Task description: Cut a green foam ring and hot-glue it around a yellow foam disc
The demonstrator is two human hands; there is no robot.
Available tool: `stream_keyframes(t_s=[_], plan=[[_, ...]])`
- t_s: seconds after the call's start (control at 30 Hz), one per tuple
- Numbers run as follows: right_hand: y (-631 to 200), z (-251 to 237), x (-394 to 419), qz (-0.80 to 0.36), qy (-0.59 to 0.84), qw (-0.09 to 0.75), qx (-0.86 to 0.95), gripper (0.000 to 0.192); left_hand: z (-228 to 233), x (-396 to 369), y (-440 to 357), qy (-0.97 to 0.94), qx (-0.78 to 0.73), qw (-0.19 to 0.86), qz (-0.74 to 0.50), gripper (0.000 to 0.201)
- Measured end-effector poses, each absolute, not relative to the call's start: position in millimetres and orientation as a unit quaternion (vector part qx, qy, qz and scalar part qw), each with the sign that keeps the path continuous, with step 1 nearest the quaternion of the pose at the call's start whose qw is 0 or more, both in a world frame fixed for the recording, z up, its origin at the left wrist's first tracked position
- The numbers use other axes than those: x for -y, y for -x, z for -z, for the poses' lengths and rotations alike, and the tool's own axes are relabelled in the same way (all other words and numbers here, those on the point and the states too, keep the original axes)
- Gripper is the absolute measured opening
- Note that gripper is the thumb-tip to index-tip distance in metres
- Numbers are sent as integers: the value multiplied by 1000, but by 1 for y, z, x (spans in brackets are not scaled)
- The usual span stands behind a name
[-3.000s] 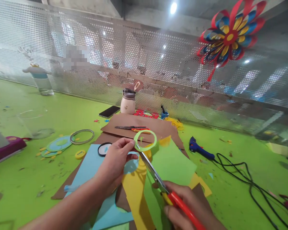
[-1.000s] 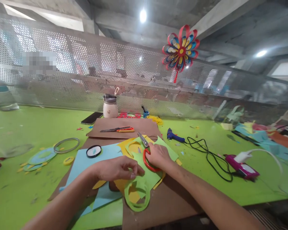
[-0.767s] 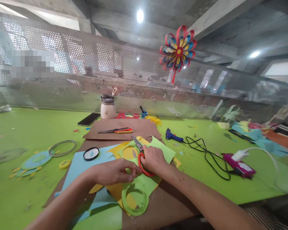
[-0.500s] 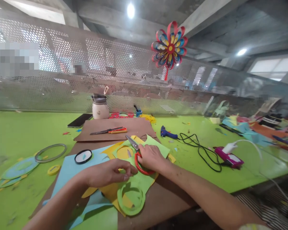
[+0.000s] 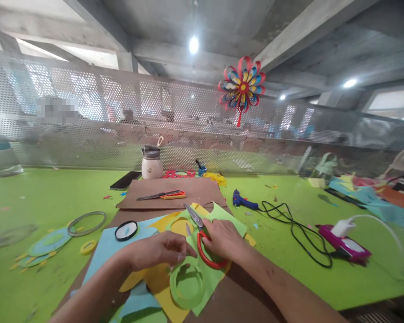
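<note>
My left hand (image 5: 161, 250) pinches the upper edge of a light green paper ring (image 5: 186, 287), which lies over yellow paper (image 5: 161, 282) and a green sheet (image 5: 222, 215). My right hand (image 5: 224, 240) rests on the red-handled scissors (image 5: 202, 237), fingers over the handle loop. The blades lie on the paper and point up-left toward a round hole cut in the green sheet. A light blue sheet (image 5: 101, 253) sits to the left, all on brown card (image 5: 242, 296).
A second pair of scissors (image 5: 161, 195) lies on brown card farther back, near a jar (image 5: 151, 162) and a phone (image 5: 125, 180). A blue glue gun (image 5: 244, 201) with black cable (image 5: 296, 229) is on the right, a pink device (image 5: 343, 244) beyond. Rings and tape (image 5: 87, 222) lie left.
Three seconds ago I held the ring up and cut it with the scissors. Both hands have since come down to the table; ring and scissors now lie on the papers. The view tilted upward.
</note>
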State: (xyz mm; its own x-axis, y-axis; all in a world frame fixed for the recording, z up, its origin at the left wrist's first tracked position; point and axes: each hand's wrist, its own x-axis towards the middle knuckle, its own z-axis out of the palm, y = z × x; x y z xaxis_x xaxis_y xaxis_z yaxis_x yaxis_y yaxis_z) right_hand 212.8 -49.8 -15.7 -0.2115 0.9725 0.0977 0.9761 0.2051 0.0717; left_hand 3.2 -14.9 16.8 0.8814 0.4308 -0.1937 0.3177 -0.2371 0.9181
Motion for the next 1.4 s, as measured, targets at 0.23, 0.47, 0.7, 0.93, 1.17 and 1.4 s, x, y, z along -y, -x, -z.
stream_keyframes(t_s=[0.23, 0.47, 0.7, 0.93, 1.17, 1.4], plan=[[-220, 18, 53, 47, 619, 4, 784, 28, -18, 17, -5, -756, -266, 595, -56, 18], [-224, -2, 45, 57, 618, 24, 784, 28, -19, 19, -5, -782, -265, 561, -57, 12], [-184, -32, -60, 55, 567, 3, 822, 27, -15, 19, -2, -808, -257, 527, -61, 15], [-134, -23, -147, 43, 535, -75, 840, 28, -8, 18, -1, -813, -272, 511, -55, 20], [-131, -15, -162, 10, 526, -123, 841, 28, -4, 16, -2, -822, -273, 497, -50, 20], [-140, -34, -151, -9, 556, -81, 827, 28, -9, 18, -2, -832, -270, 481, -52, 24]])
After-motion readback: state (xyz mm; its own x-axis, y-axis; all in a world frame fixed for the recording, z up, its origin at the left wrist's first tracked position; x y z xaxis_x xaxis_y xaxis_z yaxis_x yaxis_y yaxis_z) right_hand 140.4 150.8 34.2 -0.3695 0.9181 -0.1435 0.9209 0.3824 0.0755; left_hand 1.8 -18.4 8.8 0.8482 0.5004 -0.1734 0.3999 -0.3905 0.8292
